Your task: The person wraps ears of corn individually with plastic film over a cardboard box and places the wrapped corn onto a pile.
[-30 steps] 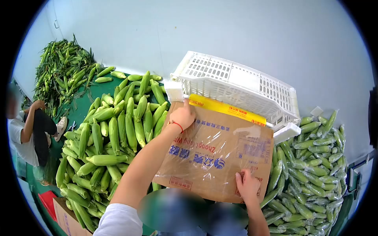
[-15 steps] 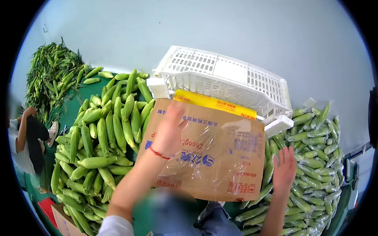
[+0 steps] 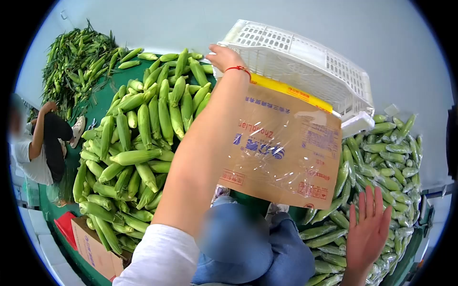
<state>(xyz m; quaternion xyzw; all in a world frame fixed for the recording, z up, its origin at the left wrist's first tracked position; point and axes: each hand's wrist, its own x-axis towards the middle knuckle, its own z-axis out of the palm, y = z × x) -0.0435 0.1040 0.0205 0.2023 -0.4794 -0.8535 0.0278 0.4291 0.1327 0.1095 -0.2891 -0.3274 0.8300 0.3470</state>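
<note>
- Hands are well apart. Left hand is stretched forward over the left end of the yellow film roll; whether it grips anything cannot be told.
- Right hand has fingers slightly spread, nothing visible in its grasp, over wrapped corn; contact cannot be confirmed.
- Cardboard sheet lies between the hands, clear film glinting on it; it presumably serves as a flat working surface.
- Roll sits along the sheet's far edge, a white block at its right end, presumably so film pulls toward the body.
- White crate stands just beyond the roll, apparently as backing.
- Unwrapped corn is heaped left of the left forearm, which hides part of the sheet.
- Seated co-worker and leafy heap are farther left of both hands.
</note>
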